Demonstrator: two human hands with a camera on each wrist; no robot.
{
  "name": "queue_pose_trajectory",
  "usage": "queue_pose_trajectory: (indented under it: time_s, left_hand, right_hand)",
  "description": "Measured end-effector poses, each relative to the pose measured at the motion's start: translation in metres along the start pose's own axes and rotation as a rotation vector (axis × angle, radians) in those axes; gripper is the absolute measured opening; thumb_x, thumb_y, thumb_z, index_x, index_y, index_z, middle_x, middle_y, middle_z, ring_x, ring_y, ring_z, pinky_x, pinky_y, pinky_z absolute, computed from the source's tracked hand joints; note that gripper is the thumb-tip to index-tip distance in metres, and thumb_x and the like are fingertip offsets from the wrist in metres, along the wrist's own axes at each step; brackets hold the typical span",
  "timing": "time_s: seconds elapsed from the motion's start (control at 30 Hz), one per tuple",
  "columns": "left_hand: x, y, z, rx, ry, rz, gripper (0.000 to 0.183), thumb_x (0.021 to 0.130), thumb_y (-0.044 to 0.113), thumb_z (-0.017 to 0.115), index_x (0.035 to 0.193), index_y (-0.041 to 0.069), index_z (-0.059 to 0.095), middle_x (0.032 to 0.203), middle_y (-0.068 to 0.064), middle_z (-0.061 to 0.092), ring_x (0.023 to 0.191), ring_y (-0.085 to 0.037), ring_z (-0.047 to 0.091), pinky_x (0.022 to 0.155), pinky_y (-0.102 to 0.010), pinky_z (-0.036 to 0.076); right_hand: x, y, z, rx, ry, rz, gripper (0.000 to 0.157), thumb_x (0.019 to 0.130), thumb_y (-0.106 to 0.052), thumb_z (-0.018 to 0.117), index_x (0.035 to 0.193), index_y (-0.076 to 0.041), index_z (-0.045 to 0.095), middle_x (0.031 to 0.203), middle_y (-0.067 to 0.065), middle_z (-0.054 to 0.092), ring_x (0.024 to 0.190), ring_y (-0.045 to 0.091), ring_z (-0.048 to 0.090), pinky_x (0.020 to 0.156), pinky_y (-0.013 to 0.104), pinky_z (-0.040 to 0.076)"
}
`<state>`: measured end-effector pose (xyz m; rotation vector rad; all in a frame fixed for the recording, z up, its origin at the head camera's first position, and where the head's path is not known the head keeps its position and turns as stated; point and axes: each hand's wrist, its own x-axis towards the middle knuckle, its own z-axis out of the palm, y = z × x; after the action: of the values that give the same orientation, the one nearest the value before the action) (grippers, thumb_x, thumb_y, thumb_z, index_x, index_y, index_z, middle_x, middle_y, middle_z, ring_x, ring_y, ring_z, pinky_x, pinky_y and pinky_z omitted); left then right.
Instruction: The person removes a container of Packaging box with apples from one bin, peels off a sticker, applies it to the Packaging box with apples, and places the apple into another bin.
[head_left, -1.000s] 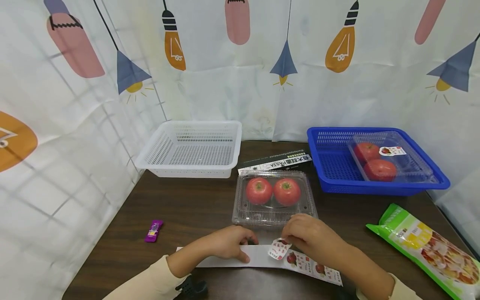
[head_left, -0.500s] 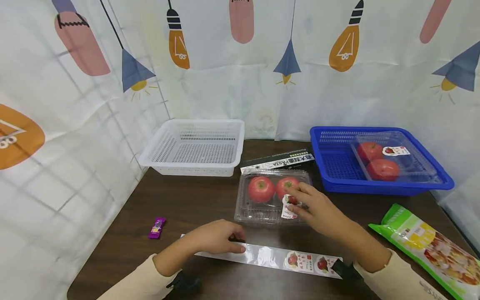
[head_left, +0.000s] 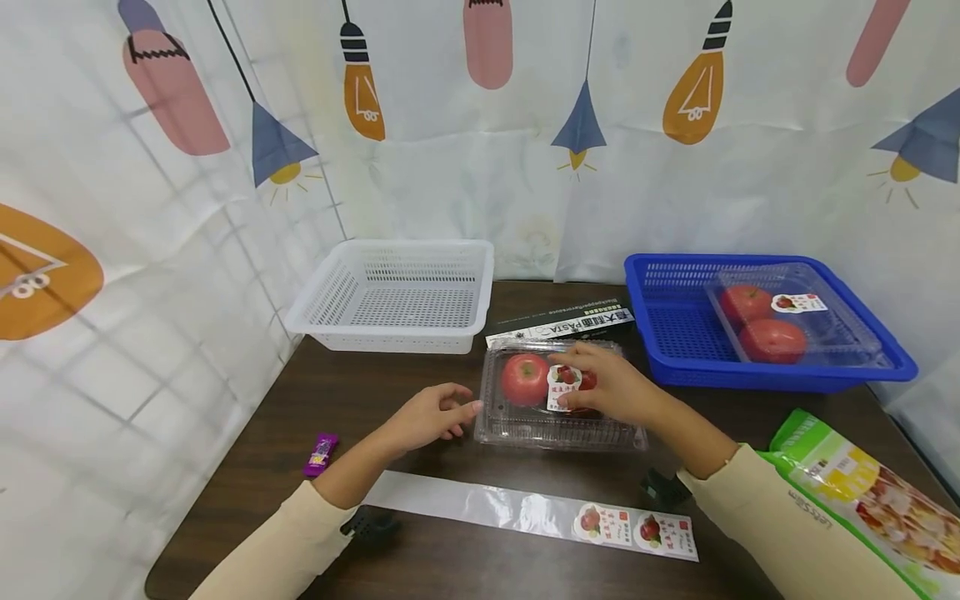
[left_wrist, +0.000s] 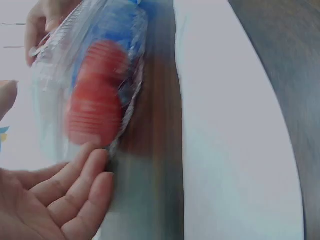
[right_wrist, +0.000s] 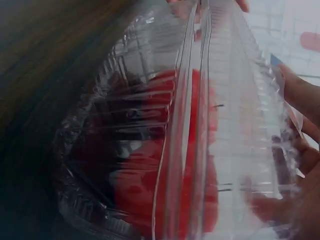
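A clear plastic clamshell box [head_left: 570, 433] with red tomatoes [head_left: 525, 379] inside rests on the table in the head view. Over its lid my right hand [head_left: 611, 383] pinches a white fruit-printed sticker [head_left: 558, 387], which covers part of the right-hand tomato. Whether the sticker touches the lid I cannot tell. My left hand [head_left: 431, 421] is at the box's left front corner, fingers loosely bent and holding nothing; in the left wrist view its fingertips [left_wrist: 97, 155] come close to the box. In front lies a white backing strip [head_left: 480, 504] bearing two more stickers [head_left: 603, 523].
At the back left stands a white basket [head_left: 412, 337]; a blue basket [head_left: 750, 375] at the right holds another labelled box [head_left: 847, 333] of tomatoes. A black pasta box [head_left: 562, 321] lies behind the clamshell. A purple packet [head_left: 322, 454] and a green food bag [head_left: 862, 492] flank the hands.
My right hand has peeled the sticker off the strip and carried it forward over the box lid. My left hand has let go of the strip and moved forward to the box.
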<state>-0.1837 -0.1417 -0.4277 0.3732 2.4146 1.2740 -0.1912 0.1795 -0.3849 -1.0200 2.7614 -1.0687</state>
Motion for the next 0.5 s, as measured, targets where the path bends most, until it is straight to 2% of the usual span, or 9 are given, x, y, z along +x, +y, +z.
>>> queue_pose_trajectory:
  time_s: [0.13, 0.3, 0.5]
  left_hand:
    - [0.008, 0.003, 0.007, -0.107, 0.03, -0.023, 0.071, 0.088, 0.053, 0.066, 0.134, 0.001, 0.051, 0.089, -0.005, 0.069, 0.076, -0.022, 0.067, 0.07, -0.036, 0.056]
    - [0.011, 0.007, 0.012, -0.119, 0.03, -0.027, 0.074, 0.084, 0.046, 0.073, 0.137, 0.001, 0.048, 0.079, -0.004, 0.069, 0.071, -0.021, 0.066, 0.07, -0.038, 0.055]
    - [0.011, 0.009, 0.013, -0.133, 0.024, -0.016, 0.074, 0.084, 0.041, 0.075, 0.139, 0.001, 0.046, 0.077, -0.005, 0.069, 0.068, -0.022, 0.065, 0.07, -0.041, 0.055]
  right_hand:
    - [0.004, 0.004, 0.002, 0.024, -0.017, 0.026, 0.059, 0.081, -0.019, 0.081, 0.135, -0.009, 0.058, 0.113, -0.001, 0.056, 0.091, 0.02, 0.051, 0.073, 0.037, 0.049]
    - [0.008, 0.009, 0.005, 0.023, -0.01, 0.044, 0.059, 0.08, -0.02, 0.082, 0.135, -0.011, 0.059, 0.117, 0.001, 0.058, 0.096, 0.02, 0.052, 0.076, 0.035, 0.05]
    - [0.009, 0.012, 0.007, 0.013, 0.001, 0.027, 0.063, 0.078, -0.024, 0.084, 0.134, -0.01, 0.06, 0.119, 0.004, 0.059, 0.098, 0.021, 0.052, 0.079, 0.04, 0.05]
